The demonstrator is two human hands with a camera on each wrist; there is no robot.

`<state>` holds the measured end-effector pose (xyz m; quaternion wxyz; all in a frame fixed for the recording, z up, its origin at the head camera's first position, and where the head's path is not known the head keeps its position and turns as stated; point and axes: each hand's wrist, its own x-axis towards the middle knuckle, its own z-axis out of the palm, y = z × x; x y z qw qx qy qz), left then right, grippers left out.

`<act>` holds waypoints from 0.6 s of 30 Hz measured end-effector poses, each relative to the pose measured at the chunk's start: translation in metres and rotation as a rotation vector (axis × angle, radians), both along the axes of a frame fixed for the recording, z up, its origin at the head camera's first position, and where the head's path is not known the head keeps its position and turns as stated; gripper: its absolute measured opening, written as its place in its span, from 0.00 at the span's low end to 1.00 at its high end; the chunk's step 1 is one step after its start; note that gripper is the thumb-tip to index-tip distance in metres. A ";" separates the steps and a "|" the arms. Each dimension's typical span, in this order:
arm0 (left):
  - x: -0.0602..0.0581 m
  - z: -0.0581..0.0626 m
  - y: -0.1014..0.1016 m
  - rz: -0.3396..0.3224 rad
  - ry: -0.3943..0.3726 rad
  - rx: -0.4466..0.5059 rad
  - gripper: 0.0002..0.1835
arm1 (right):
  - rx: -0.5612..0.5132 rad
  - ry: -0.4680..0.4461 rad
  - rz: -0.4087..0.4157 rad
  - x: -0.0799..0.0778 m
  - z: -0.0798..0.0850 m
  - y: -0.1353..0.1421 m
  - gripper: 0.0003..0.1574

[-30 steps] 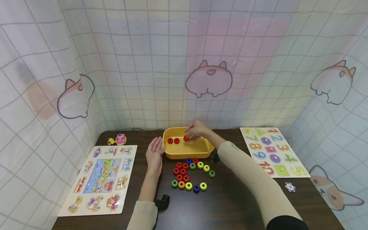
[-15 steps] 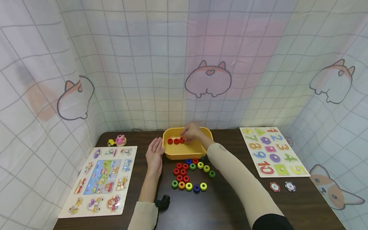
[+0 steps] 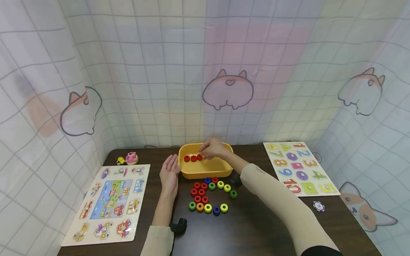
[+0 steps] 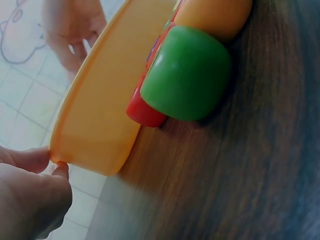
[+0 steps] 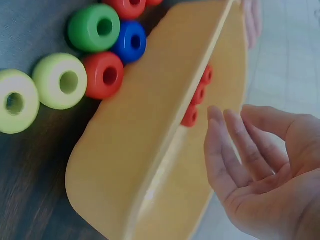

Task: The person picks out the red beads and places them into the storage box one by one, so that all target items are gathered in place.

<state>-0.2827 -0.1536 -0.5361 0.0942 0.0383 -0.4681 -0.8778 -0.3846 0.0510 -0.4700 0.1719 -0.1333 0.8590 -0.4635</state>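
A yellow plastic tub (image 3: 205, 174) stands at the back middle of the table. Inside it, three red beads (image 5: 194, 115) form a short row towards its left end. My right hand (image 3: 213, 148) is over the tub, right beside that row; in the right wrist view its fingers are loosely bent with nothing between them. At the tub's left end, my left hand (image 3: 169, 176) lies palm up, and the left wrist view has thumb and finger pinching the rim. In front of the tub lie several red beads (image 3: 194, 192) and yellow, green, blue and orange ones.
A vehicle puzzle board (image 3: 137, 217) lies at the left, a number puzzle board (image 3: 269, 149) at the right. Pink (image 3: 131, 158) and yellow (image 3: 120, 161) figures sit at the back left. A poker chip (image 3: 318, 206) lies right of the right sleeve. A patterned curtain (image 3: 153, 89) surrounds the table.
My right hand has carried the third red bead leftward into line with the other two and let go of it. The left hand stays at the tub's rim.
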 end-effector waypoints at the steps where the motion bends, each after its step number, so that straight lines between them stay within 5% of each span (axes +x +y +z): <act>1: 0.000 0.000 0.000 0.000 0.003 0.002 0.33 | -0.014 0.004 0.016 0.005 0.004 0.000 0.13; 12: -0.001 -0.009 -0.001 0.006 -0.009 0.025 0.33 | 0.015 0.006 0.248 0.063 0.011 0.008 0.07; 18: -0.009 -0.015 0.000 0.044 0.004 0.037 0.32 | 0.022 -0.084 0.365 0.091 0.006 0.011 0.10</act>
